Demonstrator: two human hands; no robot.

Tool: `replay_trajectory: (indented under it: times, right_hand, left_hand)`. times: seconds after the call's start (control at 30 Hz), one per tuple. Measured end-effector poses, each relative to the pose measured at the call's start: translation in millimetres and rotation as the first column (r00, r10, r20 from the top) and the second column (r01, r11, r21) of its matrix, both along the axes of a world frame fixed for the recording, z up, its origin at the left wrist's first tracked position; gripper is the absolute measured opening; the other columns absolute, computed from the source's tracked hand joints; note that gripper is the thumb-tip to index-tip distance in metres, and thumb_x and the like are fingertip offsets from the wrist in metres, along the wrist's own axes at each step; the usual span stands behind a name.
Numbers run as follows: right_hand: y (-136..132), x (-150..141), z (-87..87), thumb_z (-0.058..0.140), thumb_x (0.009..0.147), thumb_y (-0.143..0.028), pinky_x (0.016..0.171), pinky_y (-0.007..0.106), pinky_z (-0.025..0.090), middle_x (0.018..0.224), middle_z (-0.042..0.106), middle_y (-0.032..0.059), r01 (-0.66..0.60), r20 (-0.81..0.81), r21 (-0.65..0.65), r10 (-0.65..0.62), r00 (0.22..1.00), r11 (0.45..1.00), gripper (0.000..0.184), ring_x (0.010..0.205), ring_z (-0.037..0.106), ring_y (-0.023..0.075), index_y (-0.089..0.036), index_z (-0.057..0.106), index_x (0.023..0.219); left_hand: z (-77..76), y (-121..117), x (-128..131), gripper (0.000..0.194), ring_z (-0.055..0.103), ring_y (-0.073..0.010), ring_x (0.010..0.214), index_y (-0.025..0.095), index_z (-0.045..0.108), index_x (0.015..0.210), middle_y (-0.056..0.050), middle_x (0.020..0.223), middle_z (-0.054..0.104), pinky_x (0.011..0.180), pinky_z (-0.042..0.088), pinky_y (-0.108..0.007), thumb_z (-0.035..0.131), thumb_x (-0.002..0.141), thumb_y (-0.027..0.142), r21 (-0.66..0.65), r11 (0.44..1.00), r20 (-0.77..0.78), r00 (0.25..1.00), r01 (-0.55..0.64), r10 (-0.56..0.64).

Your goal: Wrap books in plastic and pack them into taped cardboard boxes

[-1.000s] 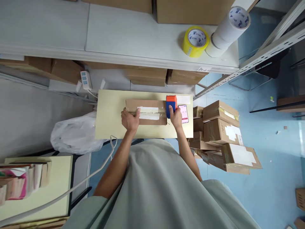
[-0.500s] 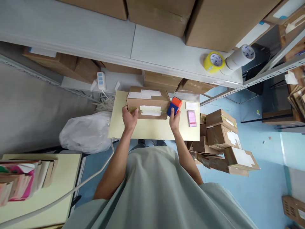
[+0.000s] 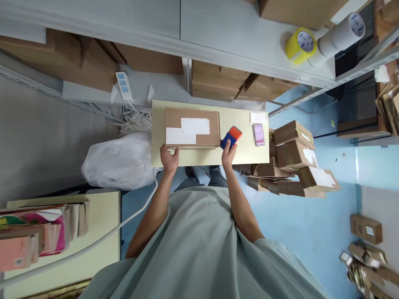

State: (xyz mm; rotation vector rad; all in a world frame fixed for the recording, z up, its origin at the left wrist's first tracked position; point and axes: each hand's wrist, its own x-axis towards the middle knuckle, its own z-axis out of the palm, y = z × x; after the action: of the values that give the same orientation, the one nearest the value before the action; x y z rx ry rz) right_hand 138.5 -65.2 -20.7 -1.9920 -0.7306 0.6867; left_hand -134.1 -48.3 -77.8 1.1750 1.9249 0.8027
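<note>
**Cardboard box (image 3: 208, 140) at the left fingers, two-tone device (image 3: 234, 133) in the right**

The left hand (image 3: 169, 159) had its thumb and forefinger spread at the near left corner of the cardboard box, touching its near edge; whether they were gripping it could not be told. The box stretched away and to the right from those fingertips, over the pale yellow table (image 3: 246, 157), with joined white labels (image 3: 187, 135) on its upper face.

The right hand (image 3: 229, 154) was closed around the two-tone device, the thumb lying on its blue part. The orange end pointed away from the fingers, out to the right. Just beside these fingers, on their left, was the box's near right corner.

Farther right of the right fingers, a phone (image 3: 258, 135) lay on the table, with a white slip (image 3: 258, 118) just beyond it. Past the table's end on that side were stacked cartons (image 3: 291, 153). To the left of the left fingers, beside the table, sat a clear plastic bag (image 3: 118, 162). Well beyond the right fingers, a yellow tape roll (image 3: 296, 46) stood on the shelf (image 3: 230, 37).
</note>
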Motion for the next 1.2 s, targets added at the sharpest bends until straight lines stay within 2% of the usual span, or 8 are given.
replay_trajectory:
  times: [0.13, 0.27, 0.47, 0.7, 0.83, 0.97, 1.07, 1.2]
  right_hand:
    - [29.9, 4.4, -2.5, 0.02, 0.114, -0.072, 0.098, 0.047, 0.062, 0.119, 0.075, 0.0219, -0.004, -0.026, 0.156, 0.009, 1.0, 0.988, 0.059, 0.113, 0.078, 0.0288, -0.021, 0.048, 0.123]
    - [56.9, 9.1, -6.7, 0.005, 0.115, -0.067, 0.101, 0.052, 0.063, 0.129, 0.072, 0.0272, -0.007, 0.059, 0.22, -0.006, 0.998, 0.975, 0.069, 0.121, 0.078, 0.0315, -0.016, 0.048, 0.135]
    - [40.0, 3.7, -8.1, 0.0, 0.117, -0.058, 0.102, 0.053, 0.062, 0.135, 0.07, 0.0303, -0.061, 0.126, 0.198, 0.036, 0.991, 0.978, 0.069, 0.125, 0.077, 0.0328, -0.012, 0.043, 0.148]
    - [13.8, 13.5, -8.5, 0.005, 0.118, -0.056, 0.084, 0.044, 0.065, 0.121, 0.071, 0.0254, -0.276, 0.502, 0.164, 0.16, 0.85, 0.947, 0.065, 0.111, 0.079, 0.0314, -0.014, 0.039, 0.154]
    - [3.5, 37.7, 5.2, 0.017, 0.12, -0.055, 0.08, 0.044, 0.065, 0.122, 0.072, 0.0233, -0.353, 0.438, 0.121, 0.269, 0.858, 0.928, 0.058, 0.103, 0.08, 0.0319, -0.016, 0.032, 0.161]
    - [-39.5, 75.1, 16.7, 0.038, 0.118, -0.06, 0.081, 0.043, 0.065, 0.126, 0.072, 0.0226, -0.493, 0.349, 0.003, 0.461, 0.816, 0.87, 0.064, 0.101, 0.081, 0.0335, -0.018, 0.029, 0.165]
    - [-71.1, 107.1, 9.4, 0.038, 0.118, -0.062, 0.081, 0.044, 0.065, 0.121, 0.074, 0.0229, -0.519, 0.298, -0.064, 0.513, 0.805, 0.852, 0.064, 0.1, 0.08, 0.0341, -0.015, 0.032, 0.162]
    - [-75.3, 139.1, -12.1, 0.039, 0.115, -0.07, 0.081, 0.047, 0.066, 0.11, 0.076, 0.0213, -0.666, 0.349, -0.179, 0.68, 0.645, 0.724, 0.067, 0.098, 0.08, 0.0353, -0.013, 0.044, 0.15]
  left_hand:
    - [6.1, -13.8, -5.2, 0.043, 0.069, -0.0335, 0.132, 0.018, 0.063, 0.133, -0.02, 0.135, 0.068, 0.112, 0.058, -0.047, 0.07, 0.09, 0.018, -0.034, 0.998, 0.003, 0.999, -0.048, 0.048]
    - [25.3, -24.3, -22.0, 0.047, 0.071, -0.0282, 0.131, 0.019, 0.066, 0.133, -0.017, 0.138, 0.07, 0.111, 0.06, -0.042, 0.057, 0.088, 0.008, 0.047, 0.997, -0.04, 0.998, -0.053, 0.055]
    - [68.4, -26.3, -25.5, 0.028, 0.075, -0.0255, 0.119, 0.022, 0.075, 0.113, -0.012, 0.122, 0.078, 0.101, 0.063, -0.04, 0.054, 0.095, 0.016, 0.226, 0.968, -0.2, 0.968, -0.104, 0.151]
    - [101.4, -2.0, 41.4, 0.011, 0.076, -0.0257, 0.113, 0.024, 0.076, 0.098, -0.007, 0.108, 0.079, 0.107, 0.059, -0.044, 0.067, 0.095, 0.019, 0.373, 0.928, -0.276, 0.957, 0.02, 0.091]
    - [106.9, 16.1, 91.7, 0.007, 0.075, -0.0265, 0.115, 0.025, 0.075, 0.094, -0.006, 0.106, 0.079, 0.114, 0.055, -0.048, 0.071, 0.096, 0.02, 0.434, 0.899, -0.237, 0.97, 0.059, 0.051]
    - [109.1, 29.1, 133.6, 0.004, 0.075, -0.0258, 0.117, 0.026, 0.075, 0.095, -0.006, 0.108, 0.079, 0.116, 0.055, -0.047, 0.073, 0.098, 0.026, 0.43, 0.899, -0.262, 0.964, 0.076, 0.044]
    - [108.0, 35.1, 153.5, 0.006, 0.074, -0.0252, 0.121, 0.027, 0.076, 0.098, -0.005, 0.112, 0.08, 0.119, 0.054, -0.045, 0.071, 0.101, 0.028, 0.431, 0.896, -0.26, 0.965, 0.105, 0.012]
    - [103.9, 41.6, 165.9, 0.009, 0.073, -0.0243, 0.125, 0.028, 0.076, 0.104, -0.005, 0.116, 0.08, 0.122, 0.053, -0.044, 0.068, 0.103, 0.029, 0.402, 0.905, -0.275, 0.961, 0.139, -0.025]
